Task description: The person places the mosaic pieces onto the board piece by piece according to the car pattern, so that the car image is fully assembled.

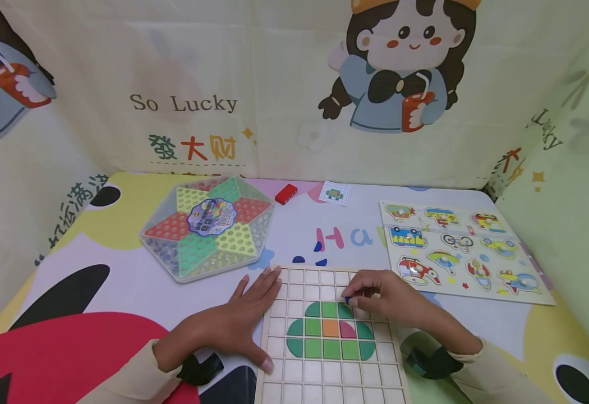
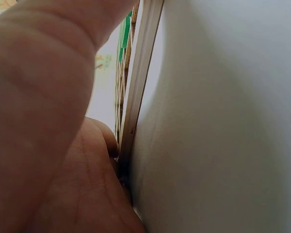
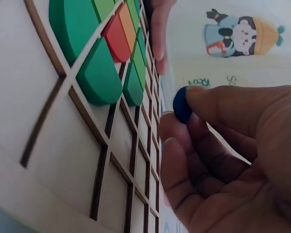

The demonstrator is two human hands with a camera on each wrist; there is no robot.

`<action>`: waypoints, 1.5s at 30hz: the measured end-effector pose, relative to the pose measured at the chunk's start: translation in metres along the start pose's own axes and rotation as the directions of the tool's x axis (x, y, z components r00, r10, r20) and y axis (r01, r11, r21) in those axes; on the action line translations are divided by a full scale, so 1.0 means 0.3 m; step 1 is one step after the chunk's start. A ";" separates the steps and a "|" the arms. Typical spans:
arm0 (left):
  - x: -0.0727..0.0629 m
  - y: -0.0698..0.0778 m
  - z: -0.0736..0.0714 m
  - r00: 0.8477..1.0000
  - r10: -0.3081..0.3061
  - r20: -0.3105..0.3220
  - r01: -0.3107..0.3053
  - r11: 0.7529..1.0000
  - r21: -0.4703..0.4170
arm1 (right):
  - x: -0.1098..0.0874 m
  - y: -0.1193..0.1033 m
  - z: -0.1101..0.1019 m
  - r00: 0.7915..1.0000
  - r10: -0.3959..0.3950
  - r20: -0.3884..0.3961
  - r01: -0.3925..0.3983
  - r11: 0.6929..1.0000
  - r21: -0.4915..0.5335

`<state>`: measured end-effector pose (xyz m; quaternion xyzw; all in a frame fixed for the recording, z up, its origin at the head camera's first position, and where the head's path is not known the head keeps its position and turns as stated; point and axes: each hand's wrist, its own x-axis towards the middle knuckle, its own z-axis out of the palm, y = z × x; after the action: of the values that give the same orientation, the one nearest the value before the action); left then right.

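Observation:
A wooden grid board [image 1: 323, 370] lies before me, its middle filled by a group of light green [image 1: 332, 349] and dark green [image 1: 295, 348] tiles. Among them are an orange tile [image 1: 331, 328] and a pinkish-red one [image 1: 347, 330]. My left hand [image 1: 239, 320] rests along the board's left edge with fingers spread and thumb on the frame. Thumb and fingertips of my right hand [image 1: 387, 294] pinch a small dark blue rounded tile [image 3: 183, 105] over the board's upper right part. Three loose blue tiles [image 1: 298, 259] lie just beyond the far edge.
At the back left stands a hexagonal case [image 1: 165, 252] with coloured triangles. A red block [image 1: 286, 194] and a small picture card [image 1: 346, 196] lie at the far side. A vehicle peg puzzle [image 1: 456, 275] lies right of the board. Printed cloth walls surround the table.

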<state>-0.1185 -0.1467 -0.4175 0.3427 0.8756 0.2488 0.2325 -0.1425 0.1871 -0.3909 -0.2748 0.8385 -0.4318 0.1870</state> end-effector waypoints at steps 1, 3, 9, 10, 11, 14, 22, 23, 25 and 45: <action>-0.001 0.000 0.000 1.000 0.000 -0.001 0.000 1.000 -0.002 | -0.003 -0.001 0.002 1.000 -0.009 0.010 0.009 1.000 0.003; -0.002 0.000 0.000 1.000 -0.001 -0.001 0.001 1.000 -0.005 | -0.010 -0.002 0.007 0.999 -0.034 0.033 0.034 0.999 0.014; -0.003 -0.001 0.001 1.000 -0.001 -0.001 0.001 1.000 -0.007 | -0.028 -0.019 0.026 0.993 -0.063 0.097 0.060 0.998 0.024; -0.002 -0.001 0.001 1.000 -0.001 0.000 0.001 1.000 -0.006 | -0.031 -0.022 0.030 0.992 -0.070 0.106 0.067 0.997 0.025; -0.002 0.000 0.001 1.000 -0.001 0.000 0.001 1.000 -0.006 | -0.034 -0.025 0.033 0.990 -0.082 0.116 0.079 0.996 0.029; -0.001 0.002 0.000 1.000 0.001 0.001 -0.001 1.000 -0.005 | -0.042 -0.029 0.041 0.981 -0.135 0.138 0.129 0.990 0.054; 0.001 0.005 -0.005 1.000 0.004 -0.001 -0.004 1.000 -0.002 | -0.063 -0.046 0.070 0.970 -0.146 0.195 0.129 0.987 0.095; 0.002 0.006 -0.005 1.000 0.006 -0.001 -0.006 1.000 -0.001 | -0.066 -0.046 0.073 0.967 -0.154 0.202 0.136 0.986 0.098; 0.002 0.005 -0.006 1.000 0.006 -0.003 -0.006 1.000 0.000 | -0.074 -0.046 0.077 0.962 -0.171 0.211 0.152 0.983 0.106; 0.000 0.006 -0.008 1.000 0.005 0.001 -0.005 1.000 -0.004 | -0.110 -0.067 0.126 0.932 -0.189 0.309 0.225 0.971 -0.085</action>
<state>-0.1191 -0.1461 -0.4148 0.3446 0.8741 0.2511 0.2329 -0.0899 0.1746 -0.3929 -0.4344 0.7911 -0.3518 0.2484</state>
